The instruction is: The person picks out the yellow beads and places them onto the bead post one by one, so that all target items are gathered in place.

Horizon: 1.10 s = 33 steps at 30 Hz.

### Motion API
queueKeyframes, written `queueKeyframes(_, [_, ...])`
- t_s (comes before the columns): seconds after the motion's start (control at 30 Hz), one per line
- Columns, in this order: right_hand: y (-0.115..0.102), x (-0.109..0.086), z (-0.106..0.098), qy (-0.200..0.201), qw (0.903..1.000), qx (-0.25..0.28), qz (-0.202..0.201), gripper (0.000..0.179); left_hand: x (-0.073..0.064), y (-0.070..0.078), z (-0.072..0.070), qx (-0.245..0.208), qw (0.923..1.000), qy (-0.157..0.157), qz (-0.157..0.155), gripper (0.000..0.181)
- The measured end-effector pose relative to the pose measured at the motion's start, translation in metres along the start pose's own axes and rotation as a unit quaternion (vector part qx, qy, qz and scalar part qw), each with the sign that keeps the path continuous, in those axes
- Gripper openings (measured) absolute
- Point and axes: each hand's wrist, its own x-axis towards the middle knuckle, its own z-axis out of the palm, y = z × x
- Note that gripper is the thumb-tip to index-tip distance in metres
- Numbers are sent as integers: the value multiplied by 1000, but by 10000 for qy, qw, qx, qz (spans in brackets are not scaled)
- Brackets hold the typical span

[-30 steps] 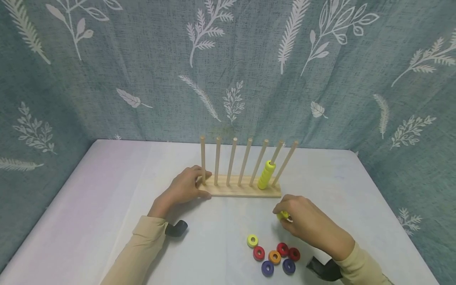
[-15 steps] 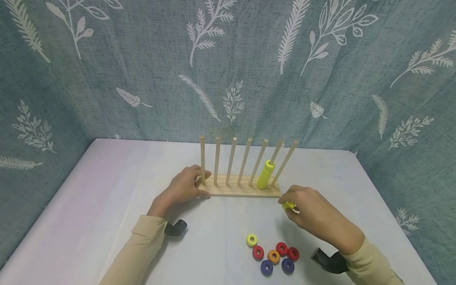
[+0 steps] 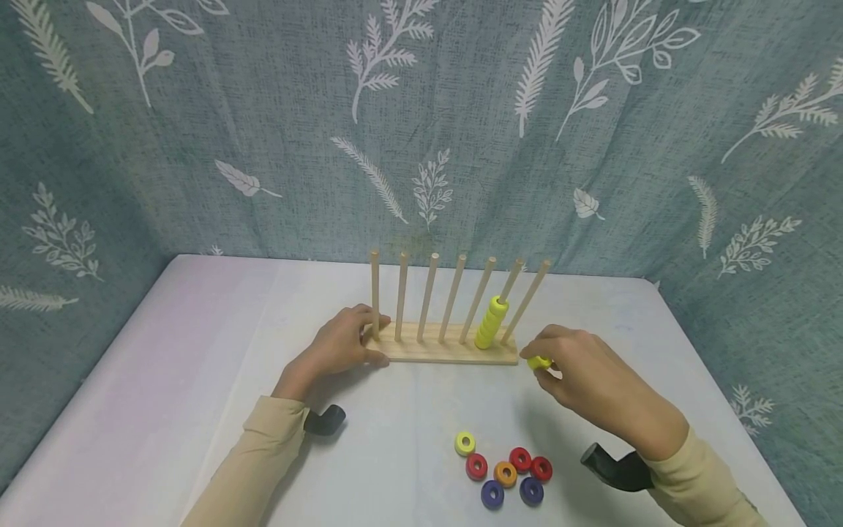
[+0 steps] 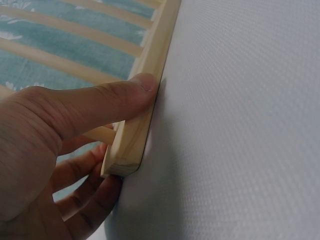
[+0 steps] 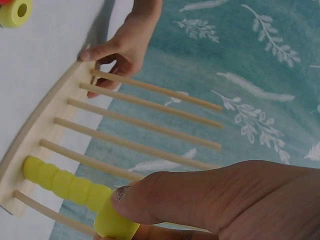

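Observation:
In the head view a wooden peg rack (image 3: 421,353) with a row of upright pegs stands on the table. Its left end is gripped by my left hand (image 3: 339,344), thumb along the front edge and fingers behind, as the left wrist view shows on the rack's base (image 4: 142,105). Several yellow rings (image 3: 492,322) are stacked on the second peg from the right. My right hand (image 3: 589,377) pinches another yellow ring (image 5: 116,220) between thumb and fingers, just right of the rack's right end and above the table. Part of this ring is hidden by the fingers.
Loose rings lie in front of the rack: one yellow ring (image 3: 465,443), red rings (image 3: 477,467), an orange ring (image 3: 506,474) and purple rings (image 3: 492,495). A patterned blue-green cloth (image 3: 296,146) hangs behind and beside the white table (image 3: 197,351).
My right hand has moved away from me and slightly right, carrying the yellow ring up beside the rack's right end. The left hand and the loose rings stay where they were.

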Motion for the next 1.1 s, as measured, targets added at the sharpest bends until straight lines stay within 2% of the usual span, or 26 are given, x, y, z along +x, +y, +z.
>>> queueKeyframes(0.6, [-9,10,-18,283,9992,-183,-230,27,0,0,0,24,10000,-22,-20,67])
queueKeyframes(0.9, [-15,22,-30,518,9966,-225,-601,30,0,0,0,37,10000,-51,-65,68])
queueKeyframes(1.1, [-19,27,-36,552,9960,-237,-665,32,0,0,-1,52,10000,-43,-25,67])
